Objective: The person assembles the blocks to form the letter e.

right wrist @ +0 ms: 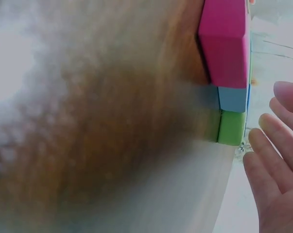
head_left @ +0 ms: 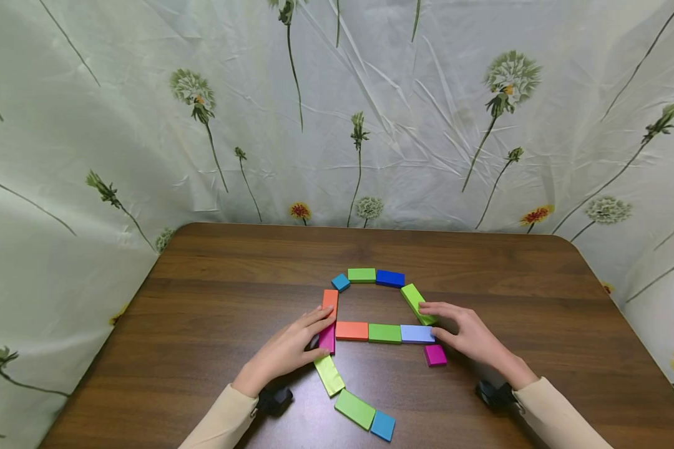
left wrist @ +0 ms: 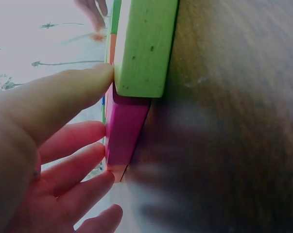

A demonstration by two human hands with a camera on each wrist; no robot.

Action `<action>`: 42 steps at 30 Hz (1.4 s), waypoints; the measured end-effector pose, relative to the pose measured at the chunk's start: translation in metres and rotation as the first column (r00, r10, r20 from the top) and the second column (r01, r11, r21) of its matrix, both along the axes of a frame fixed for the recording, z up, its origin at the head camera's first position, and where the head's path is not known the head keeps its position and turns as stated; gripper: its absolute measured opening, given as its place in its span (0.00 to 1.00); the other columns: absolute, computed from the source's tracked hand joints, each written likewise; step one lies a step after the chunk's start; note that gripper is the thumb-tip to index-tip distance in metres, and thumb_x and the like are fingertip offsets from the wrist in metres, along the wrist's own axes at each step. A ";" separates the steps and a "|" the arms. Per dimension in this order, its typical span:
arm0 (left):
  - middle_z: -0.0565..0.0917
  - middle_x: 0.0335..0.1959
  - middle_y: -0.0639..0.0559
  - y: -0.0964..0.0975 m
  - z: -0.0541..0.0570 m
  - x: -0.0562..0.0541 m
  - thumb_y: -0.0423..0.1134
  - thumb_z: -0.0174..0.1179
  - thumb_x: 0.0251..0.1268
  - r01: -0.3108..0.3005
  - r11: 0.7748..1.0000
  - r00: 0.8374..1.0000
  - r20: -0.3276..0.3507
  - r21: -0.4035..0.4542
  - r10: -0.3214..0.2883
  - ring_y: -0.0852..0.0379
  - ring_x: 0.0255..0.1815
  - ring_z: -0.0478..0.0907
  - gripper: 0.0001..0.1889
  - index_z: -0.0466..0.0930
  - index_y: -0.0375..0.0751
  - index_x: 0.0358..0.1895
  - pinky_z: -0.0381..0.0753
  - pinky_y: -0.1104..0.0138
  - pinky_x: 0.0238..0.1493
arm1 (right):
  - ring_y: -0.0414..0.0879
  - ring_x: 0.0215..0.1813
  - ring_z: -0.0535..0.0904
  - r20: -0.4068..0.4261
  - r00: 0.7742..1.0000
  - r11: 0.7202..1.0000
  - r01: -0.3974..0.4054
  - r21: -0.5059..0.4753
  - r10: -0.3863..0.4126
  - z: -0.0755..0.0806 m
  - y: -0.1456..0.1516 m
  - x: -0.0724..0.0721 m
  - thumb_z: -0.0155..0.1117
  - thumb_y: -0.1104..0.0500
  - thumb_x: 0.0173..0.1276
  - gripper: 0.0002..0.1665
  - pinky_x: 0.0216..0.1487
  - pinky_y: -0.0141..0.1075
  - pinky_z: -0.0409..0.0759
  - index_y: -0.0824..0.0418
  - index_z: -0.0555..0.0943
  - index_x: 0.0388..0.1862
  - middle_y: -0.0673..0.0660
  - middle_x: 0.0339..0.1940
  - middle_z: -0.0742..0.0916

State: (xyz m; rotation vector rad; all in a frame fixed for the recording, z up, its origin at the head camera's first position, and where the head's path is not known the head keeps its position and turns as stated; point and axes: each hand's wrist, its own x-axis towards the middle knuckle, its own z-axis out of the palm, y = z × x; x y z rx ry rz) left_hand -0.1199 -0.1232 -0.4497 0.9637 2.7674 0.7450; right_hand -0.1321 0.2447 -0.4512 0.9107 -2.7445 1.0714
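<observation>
My left hand (head_left: 289,347) lies at the left side of a figure of coloured wooden blocks. Its fairly straight fingertips rest by the upright orange block (head_left: 330,298) and the magenta block (head_left: 327,340); the thumb reaches the yellow-green block (head_left: 329,376) below. In the left wrist view the thumb meets the edge of a green block (left wrist: 146,48). On the other side, my right hand (head_left: 472,333) has extended fingers at the slanted lime block (head_left: 415,302), its thumb near the light blue block (head_left: 415,334). A small magenta block (head_left: 435,355) sits just below that thumb.
Blue (head_left: 341,282), green (head_left: 362,275) and dark blue (head_left: 390,278) blocks form the top. An orange (head_left: 352,330) and a green block (head_left: 384,333) lie in the middle row. Another green block (head_left: 355,409) and a blue one (head_left: 383,425) curve toward the wooden table's (head_left: 202,280) front.
</observation>
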 end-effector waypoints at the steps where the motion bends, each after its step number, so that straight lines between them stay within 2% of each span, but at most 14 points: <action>1: 0.63 0.71 0.44 0.000 0.000 0.000 0.46 0.63 0.64 0.000 1.000 1.000 -0.001 0.002 0.000 0.45 0.72 0.57 0.32 0.67 0.37 0.69 0.63 0.52 0.65 | 0.53 0.58 0.77 -0.005 1.000 1.000 -0.001 -0.001 0.001 0.001 0.000 0.001 0.68 0.67 0.59 0.21 0.53 0.50 0.76 0.63 0.82 0.54 0.55 0.55 0.83; 10: 0.62 0.72 0.48 0.000 0.000 0.000 0.48 0.63 0.64 -0.016 1.000 1.000 0.026 0.011 0.016 0.49 0.72 0.57 0.33 0.67 0.40 0.69 0.64 0.54 0.65 | 0.45 0.52 0.79 -0.029 1.000 1.000 -0.004 0.001 0.004 0.004 0.003 0.014 0.69 0.67 0.59 0.20 0.50 0.42 0.79 0.60 0.83 0.51 0.48 0.49 0.84; 18: 0.65 0.71 0.45 -0.001 -0.002 0.000 0.46 0.64 0.63 -0.010 0.999 1.000 -0.002 0.031 0.010 0.46 0.71 0.59 0.32 0.68 0.38 0.68 0.65 0.53 0.64 | 0.40 0.46 0.80 -0.058 0.998 0.999 -0.030 -0.025 0.029 0.005 0.004 0.025 0.71 0.67 0.57 0.17 0.47 0.33 0.78 0.57 0.84 0.46 0.45 0.43 0.84; 22: 0.64 0.71 0.46 0.000 -0.001 0.000 0.47 0.64 0.63 -0.015 0.999 1.000 0.008 0.030 0.014 0.47 0.71 0.59 0.32 0.68 0.38 0.68 0.65 0.53 0.64 | 0.40 0.44 0.80 -0.064 0.997 0.998 -0.049 -0.036 0.046 0.004 0.004 0.029 0.72 0.66 0.57 0.15 0.46 0.30 0.77 0.55 0.84 0.44 0.44 0.42 0.84; 30: 0.65 0.70 0.45 -0.001 -0.002 -0.001 0.47 0.64 0.63 -0.017 0.999 1.000 0.012 0.034 0.016 0.46 0.71 0.59 0.32 0.69 0.38 0.68 0.65 0.52 0.64 | 0.40 0.42 0.79 -0.001 0.999 0.999 -0.043 -0.010 0.043 0.003 0.005 0.034 0.73 0.62 0.57 0.14 0.43 0.34 0.79 0.54 0.84 0.43 0.45 0.41 0.83; 36: 0.64 0.71 0.45 -0.001 -0.002 -0.002 0.47 0.64 0.63 -0.014 0.999 1.000 0.018 0.036 0.014 0.46 0.71 0.59 0.32 0.68 0.39 0.68 0.65 0.52 0.64 | 0.39 0.40 0.78 0.051 0.998 0.999 -0.047 -0.002 0.047 0.004 0.008 0.036 0.74 0.64 0.56 0.15 0.40 0.34 0.79 0.55 0.84 0.43 0.44 0.40 0.82; 42: 0.65 0.70 0.45 -0.001 -0.003 -0.002 0.47 0.65 0.62 -0.011 0.999 1.000 0.009 0.041 0.011 0.46 0.71 0.59 0.32 0.69 0.38 0.68 0.66 0.53 0.64 | 0.36 0.36 0.75 0.139 0.988 0.997 -0.072 0.010 0.070 0.004 0.011 0.037 0.72 0.64 0.58 0.17 0.34 0.31 0.77 0.56 0.85 0.47 0.43 0.39 0.80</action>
